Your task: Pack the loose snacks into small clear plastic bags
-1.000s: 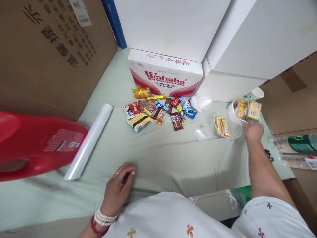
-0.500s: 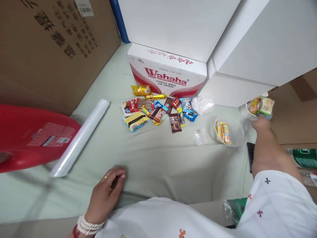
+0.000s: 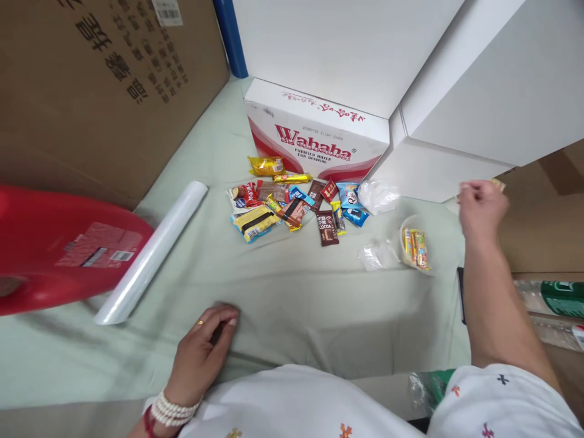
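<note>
My right hand [image 3: 481, 210] is raised at the right, beside the white box [image 3: 456, 164], with its fingers curled. It is closed on a white cup of snacks that it almost wholly hides; only a yellow packet corner [image 3: 498, 183] peeks out. Just left of it and lower, a clear plastic bowl [image 3: 406, 228] holds a few yellow candy packets [image 3: 416, 248]. My left hand [image 3: 205, 347], with a ring and a pearl bracelet, rests on the pale green cloth [image 3: 292, 292]. Its fingers are loosely bent and hold nothing. A pile of several snack packets [image 3: 292, 207] lies in front of the Wahaha carton [image 3: 319, 143].
A roll of clear film [image 3: 152, 252] lies at the left beside a red plastic seat [image 3: 59, 249]. A big cardboard box [image 3: 104, 91] stands behind them. A crumpled plastic bag [image 3: 378, 196], a clear wrapper [image 3: 376, 254], a dark phone [image 3: 460, 292] and a green-labelled bottle [image 3: 561, 290] sit at the right.
My right hand has carried the cup of snacks up and to the right, away from the clear bowl, and now covers it. My left hand has stayed on the cloth.
</note>
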The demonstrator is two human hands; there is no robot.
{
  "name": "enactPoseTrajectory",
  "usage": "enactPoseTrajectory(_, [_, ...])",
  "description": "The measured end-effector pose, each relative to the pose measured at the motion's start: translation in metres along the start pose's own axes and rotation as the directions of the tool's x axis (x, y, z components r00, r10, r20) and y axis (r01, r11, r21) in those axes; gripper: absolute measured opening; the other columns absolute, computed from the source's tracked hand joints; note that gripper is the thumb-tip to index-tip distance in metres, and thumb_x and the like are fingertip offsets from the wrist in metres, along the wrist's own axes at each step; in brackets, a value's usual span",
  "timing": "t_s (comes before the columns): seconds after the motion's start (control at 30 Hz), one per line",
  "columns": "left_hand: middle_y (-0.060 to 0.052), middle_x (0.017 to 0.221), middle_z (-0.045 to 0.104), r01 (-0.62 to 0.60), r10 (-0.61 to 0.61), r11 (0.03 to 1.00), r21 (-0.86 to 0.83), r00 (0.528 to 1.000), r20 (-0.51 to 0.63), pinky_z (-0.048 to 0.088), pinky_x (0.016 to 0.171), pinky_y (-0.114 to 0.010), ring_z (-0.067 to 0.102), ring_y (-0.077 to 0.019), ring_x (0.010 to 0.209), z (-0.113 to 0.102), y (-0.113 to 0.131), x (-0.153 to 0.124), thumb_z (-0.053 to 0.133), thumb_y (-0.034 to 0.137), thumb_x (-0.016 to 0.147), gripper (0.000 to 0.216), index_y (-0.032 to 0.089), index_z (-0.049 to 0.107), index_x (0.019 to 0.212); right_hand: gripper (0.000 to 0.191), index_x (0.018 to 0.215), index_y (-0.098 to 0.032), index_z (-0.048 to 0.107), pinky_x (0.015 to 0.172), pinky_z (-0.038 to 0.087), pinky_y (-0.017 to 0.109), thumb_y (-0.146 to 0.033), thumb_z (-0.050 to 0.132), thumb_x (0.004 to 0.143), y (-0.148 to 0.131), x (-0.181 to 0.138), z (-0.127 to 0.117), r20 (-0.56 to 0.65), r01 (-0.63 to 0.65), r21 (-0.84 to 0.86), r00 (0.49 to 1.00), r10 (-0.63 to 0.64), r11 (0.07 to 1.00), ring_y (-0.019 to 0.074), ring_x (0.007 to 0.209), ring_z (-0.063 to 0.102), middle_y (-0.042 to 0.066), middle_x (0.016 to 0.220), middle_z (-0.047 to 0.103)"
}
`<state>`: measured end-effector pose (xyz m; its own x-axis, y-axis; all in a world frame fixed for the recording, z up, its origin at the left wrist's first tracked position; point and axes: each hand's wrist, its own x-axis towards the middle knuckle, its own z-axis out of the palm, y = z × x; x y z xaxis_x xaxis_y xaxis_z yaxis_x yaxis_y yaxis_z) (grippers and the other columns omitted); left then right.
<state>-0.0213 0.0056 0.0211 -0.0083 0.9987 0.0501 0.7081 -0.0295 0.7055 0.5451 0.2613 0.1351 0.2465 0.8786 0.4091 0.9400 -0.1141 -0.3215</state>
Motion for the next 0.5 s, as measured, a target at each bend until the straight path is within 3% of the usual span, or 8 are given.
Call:
enactPoseTrajectory(0.03, [-0.004,0.098,0.074,-0.003,0.003,1.000,-0.009,1.000,0.000,0.055,0.084,-0.027,0.070,-0.0183,0.090,0.000,0.000,0.000,0.054,0.042,0.097,0.025,0.023,0.070,0.096,0.039,0.118,-0.008,0.070,0.066,0.045,0.030,-0.032,0.047,0.099,-0.021,-0.007,0.005,0.096,0.027,0.055,0.995,-0.032,0.998,0.0182,0.070,0.062,0.015,0.085,0.071])
enactPoseTrajectory(0.1, [-0.004,0.098,0.073,-0.007,0.007,1.000,-0.029,1.000,0.001,0.055,0.084,-0.027,0.070,-0.0183,0.090,0.000,-0.001,-0.001,0.054,0.042,0.097,0.025,0.023,0.070,0.096,0.029,0.112,-0.016,0.074,0.072,0.046,0.029,-0.031,0.059,0.092,-0.062,-0.017,0.024,0.332,0.133,0.075,0.931,-0.151,0.988,0.0192,0.078,0.064,0.009,0.090,0.073])
enactPoseTrajectory(0.13, [-0.005,0.099,0.073,-0.006,0.007,0.999,-0.039,1.000,0.002,0.055,0.084,-0.027,0.070,-0.0184,0.091,0.000,-0.001,-0.001,0.054,0.042,0.097,0.025,0.022,0.070,0.097,0.028,0.112,-0.019,0.074,0.073,0.045,0.029,-0.028,0.062,0.089,-0.080,-0.021,0.036,0.412,0.201,0.019,0.891,-0.191,0.979,0.0205,0.083,0.064,0.009,0.097,0.073])
enactPoseTrajectory(0.2, [-0.005,0.100,0.074,0.000,0.000,0.999,-0.052,1.000,0.001,0.055,0.086,-0.027,0.071,-0.0186,0.093,-0.003,-0.003,-0.004,0.054,0.042,0.097,0.026,0.022,0.070,0.098,0.036,0.120,-0.021,0.071,0.072,0.042,0.030,-0.024,0.062,0.085,-0.105,-0.023,0.061,0.470,0.289,-0.164,0.864,-0.183,0.943,0.0240,0.091,0.063,0.012,0.117,0.070])
enactPoseTrajectory(0.27, [-0.005,0.100,0.074,0.016,-0.017,0.998,-0.055,1.000,-0.012,0.055,0.085,-0.027,0.071,-0.0185,0.093,-0.007,-0.005,-0.008,0.054,0.043,0.097,0.026,0.022,0.071,0.098,0.038,0.121,-0.018,0.070,0.070,0.039,0.031,-0.021,0.058,0.086,-0.116,-0.019,0.080,0.471,0.295,-0.307,0.873,-0.125,0.905,0.0264,0.093,0.061,0.016,0.123,0.066])
enactPoseTrajectory(0.33, [-0.004,0.099,0.074,0.041,-0.043,0.997,-0.067,0.999,-0.030,0.056,0.083,-0.027,0.071,-0.0184,0.090,-0.011,-0.008,-0.012,0.055,0.044,0.096,0.027,0.023,0.071,0.097,0.032,0.112,-0.015,0.072,0.070,0.039,0.032,-0.020,0.052,0.089,-0.115,-0.013,0.086,0.481,0.277,-0.362,0.873,-0.076,0.890,0.0269,0.091,0.061,0.018,0.113,0.068])
enactPoseTrajectory(0.43, [-0.004,0.095,0.074,0.091,-0.099,0.988,-0.125,0.993,-0.059,0.056,0.079,-0.027,0.071,-0.0188,0.087,-0.017,-0.008,-0.015,0.056,0.045,0.096,0.027,0.022,0.071,0.095,0.026,0.100,-0.016,0.074,0.073,0.041,0.033,-0.023,0.051,0.090,-0.109,-0.011,0.067,0.373,0.198,-0.317,0.925,-0.070,0.927,0.0261,0.088,0.062,0.015,0.101,0.071])
enactPoseTrajectory(0.5, [-0.005,0.095,0.074,0.116,-0.128,0.976,-0.184,0.990,-0.057,0.057,0.077,-0.028,0.071,-0.0195,0.088,-0.019,-0.002,-0.010,0.057,0.045,0.095,0.028,0.022,0.072,0.095,0.024,0.096,-0.018,0.074,0.075,0.044,0.033,-0.029,0.054,0.089,-0.110,-0.024,0.043,0.223,0.111,-0.143,0.972,-0.077,0.983,0.0242,0.086,0.062,0.012,0.100,0.072])
